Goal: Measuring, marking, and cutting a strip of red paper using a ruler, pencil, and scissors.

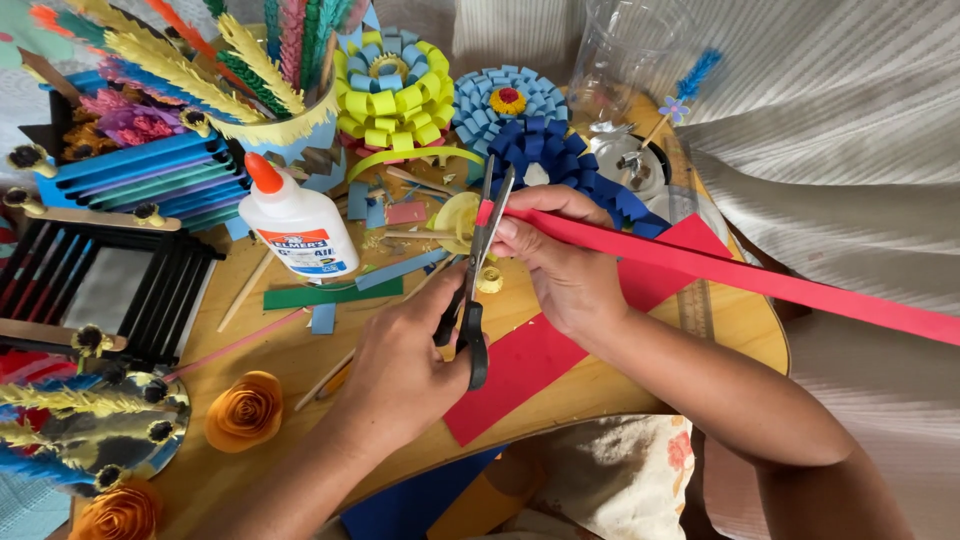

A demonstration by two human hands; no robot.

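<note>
My left hand (400, 370) grips the black handles of a pair of scissors (478, 250), whose blades point up and are open around the end of a long red paper strip (760, 280). My right hand (565, 270) pinches that strip's left end right next to the blades, and the strip runs off to the right edge of the view. Both hands hover over a wooden board (745, 335). A red paper sheet (530, 370) lies on the board beneath my hands.
A white glue bottle (300, 225) with an orange cap lies left of the scissors. Behind stand yellow (393, 95), light blue (505, 100) and dark blue (550, 150) paper flowers and a clear jar (625, 50). An orange paper rose (245, 410), a green strip (330, 293) and a ruler (692, 295) lie around.
</note>
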